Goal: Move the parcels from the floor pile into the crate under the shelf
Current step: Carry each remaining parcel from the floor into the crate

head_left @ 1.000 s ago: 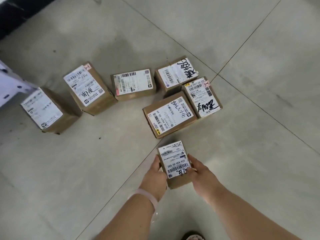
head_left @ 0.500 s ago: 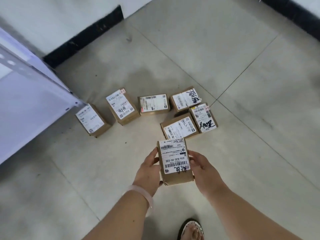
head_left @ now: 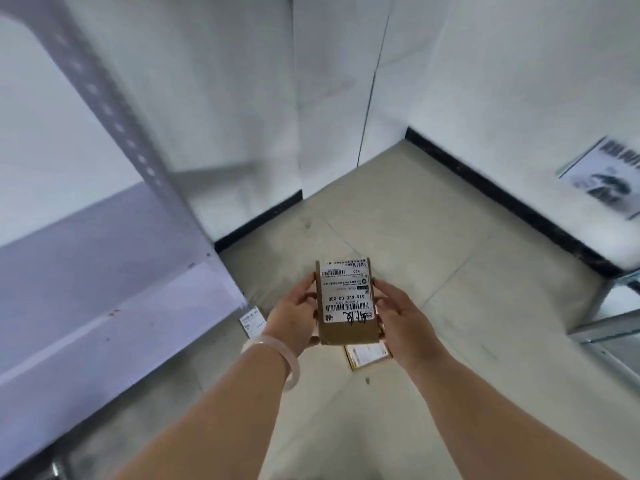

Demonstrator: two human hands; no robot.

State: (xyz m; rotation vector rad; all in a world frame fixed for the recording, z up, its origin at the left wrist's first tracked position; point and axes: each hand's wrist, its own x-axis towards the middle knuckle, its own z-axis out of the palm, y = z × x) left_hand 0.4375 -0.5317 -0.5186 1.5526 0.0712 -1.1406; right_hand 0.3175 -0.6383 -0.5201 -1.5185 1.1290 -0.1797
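The left hand and right hand hold one parcel in the air, label up, fingers clamped on its side edges. Below it, at least two parcels lie on the floor, so work likely remains. The shelf stands to the left. The crate is not in view.

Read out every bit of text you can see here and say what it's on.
"516-K20-00-030": label on the held parcel.
"K20": same label, near its top.
Handwritten marks and fine print on that label: unreadable.
Labels on two floor parcels: too small.
Wall poster: blurred.
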